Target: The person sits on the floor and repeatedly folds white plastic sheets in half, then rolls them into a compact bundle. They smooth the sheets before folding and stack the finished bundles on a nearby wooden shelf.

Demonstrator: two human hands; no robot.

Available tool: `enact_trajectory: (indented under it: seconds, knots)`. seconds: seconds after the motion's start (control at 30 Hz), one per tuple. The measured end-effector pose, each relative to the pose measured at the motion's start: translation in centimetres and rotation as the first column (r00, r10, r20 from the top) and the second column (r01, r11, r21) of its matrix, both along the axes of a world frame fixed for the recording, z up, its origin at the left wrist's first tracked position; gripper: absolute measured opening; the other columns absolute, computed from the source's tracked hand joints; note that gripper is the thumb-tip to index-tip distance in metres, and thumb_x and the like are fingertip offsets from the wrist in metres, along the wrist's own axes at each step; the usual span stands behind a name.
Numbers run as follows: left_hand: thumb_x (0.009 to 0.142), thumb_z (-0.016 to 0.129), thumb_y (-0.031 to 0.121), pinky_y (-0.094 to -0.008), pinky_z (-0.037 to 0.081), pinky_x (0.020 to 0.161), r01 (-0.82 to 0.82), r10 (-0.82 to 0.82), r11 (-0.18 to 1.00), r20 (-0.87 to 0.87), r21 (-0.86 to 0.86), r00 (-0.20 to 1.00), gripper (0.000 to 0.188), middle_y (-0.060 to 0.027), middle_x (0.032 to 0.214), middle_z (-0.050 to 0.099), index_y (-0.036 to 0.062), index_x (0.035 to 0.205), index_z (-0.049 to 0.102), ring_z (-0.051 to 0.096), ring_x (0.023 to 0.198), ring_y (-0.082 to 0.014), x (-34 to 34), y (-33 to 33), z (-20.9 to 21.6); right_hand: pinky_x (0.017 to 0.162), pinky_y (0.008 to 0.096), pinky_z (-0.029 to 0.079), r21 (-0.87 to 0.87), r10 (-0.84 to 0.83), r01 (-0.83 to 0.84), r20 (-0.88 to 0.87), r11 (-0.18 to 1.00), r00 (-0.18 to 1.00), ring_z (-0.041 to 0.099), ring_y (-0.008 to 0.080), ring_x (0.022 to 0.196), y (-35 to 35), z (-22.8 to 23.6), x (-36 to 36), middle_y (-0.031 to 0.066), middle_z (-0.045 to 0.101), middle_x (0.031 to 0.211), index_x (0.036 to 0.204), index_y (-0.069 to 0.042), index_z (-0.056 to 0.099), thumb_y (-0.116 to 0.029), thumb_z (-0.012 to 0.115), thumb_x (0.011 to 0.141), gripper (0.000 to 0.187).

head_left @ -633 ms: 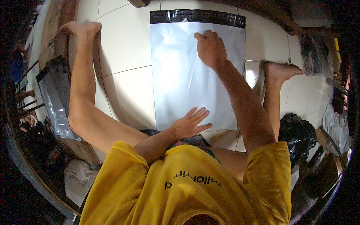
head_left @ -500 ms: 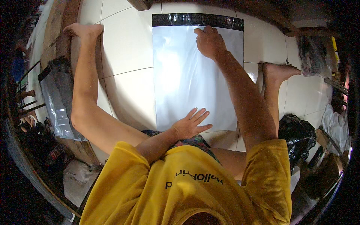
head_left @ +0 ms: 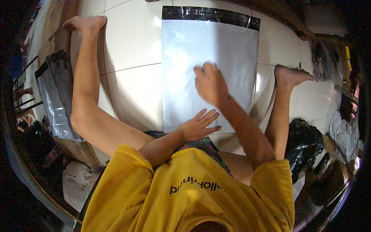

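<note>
A large pale grey plastic mailing bag (head_left: 239, 58) lies flat on the floor between my legs. A black band (head_left: 210, 16) runs along its far edge. My left hand (head_left: 199, 125) rests on the near end of the bag, open, with its fingers spread. Over the middle of the bag is my right hand (head_left: 210, 83), its fingers curled under and slightly blurred. Nothing shows in that hand, and the bag beneath is not bunched up. Its palm side is hidden, so I cannot tell whether it touches the surface.
White floor tiles (head_left: 131, 89) surround the bag. Folded grey plastic bags (head_left: 60, 108) lie beyond my left leg on wooden boards (head_left: 83, 152). To the right sit a crumpled black plastic bag (head_left: 303, 141) and clear plastic wrapping (head_left: 324, 58). A wooden beam (head_left: 286, 25) crosses the far right.
My right hand has moved back toward me, from the black band to the bag's middle. The left hand stays at the near end. The whole view has shifted slightly.
</note>
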State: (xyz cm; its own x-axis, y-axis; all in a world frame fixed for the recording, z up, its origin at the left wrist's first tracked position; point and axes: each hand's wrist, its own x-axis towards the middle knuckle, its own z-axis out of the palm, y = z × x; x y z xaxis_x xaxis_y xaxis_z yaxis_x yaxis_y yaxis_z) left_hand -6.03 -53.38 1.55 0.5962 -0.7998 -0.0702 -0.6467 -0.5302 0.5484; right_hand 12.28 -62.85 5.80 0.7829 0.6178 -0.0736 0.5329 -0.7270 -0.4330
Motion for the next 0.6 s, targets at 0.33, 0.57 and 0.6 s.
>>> enact_trajectory:
  seconds: [0.33, 0.57, 0.6]
  knots:
    - [0.092, 0.055, 0.037, -0.0556, 0.025, 0.119, -0.007, 0.001, 0.999, 0.117, 0.047, 0.993, 0.060, -0.0191, 0.158, 0.033, 0.0290, 0.150, 0.044, 0.028, 0.148, -0.0369, 0.6, 0.0, 1.2, 0.089, 0.0490, 0.056, -0.081, -0.126, 0.137, 0.126, 0.987, 0.984, 0.065, 0.0389, 0.103, 4.1, -1.9, 13.7, 0.0248, 0.062, 0.108, 0.121, -0.008, 0.066, -0.020, 0.063, 0.089, 0.034]
    - [0.095, 0.051, 0.031, -0.0541, 0.022, 0.121, -0.282, 0.170, 0.947, -0.508, -0.152, 0.844, 0.054, -0.0168, 0.158, 0.035, 0.0252, 0.149, 0.046, 0.028, 0.148, -0.0368, -3.6, -2.8, -6.6, 0.094, 0.0506, 0.048, 0.142, 0.154, -0.125, -0.222, 0.982, 0.963, 0.061, 0.0383, 0.099, -0.1, 1.5, -7.9, 0.0220, 0.064, 0.098, 0.101, -0.004, 0.070, -0.011, 0.062, 0.081, 0.023]
    - [0.095, 0.051, 0.030, -0.0540, 0.021, 0.121, -0.321, 0.172, 0.935, -0.598, -0.151, 0.782, 0.054, -0.0162, 0.158, 0.035, 0.0248, 0.149, 0.046, 0.028, 0.148, -0.0366, -4.1, -3.3, -7.3, 0.093, 0.0498, 0.048, 0.114, 0.153, -0.132, -0.204, 0.985, 0.967, 0.060, 0.0377, 0.098, 0.2, 1.5, -7.8, 0.0215, 0.063, 0.098, 0.103, -0.003, 0.069, -0.011, 0.063, 0.081, 0.025]
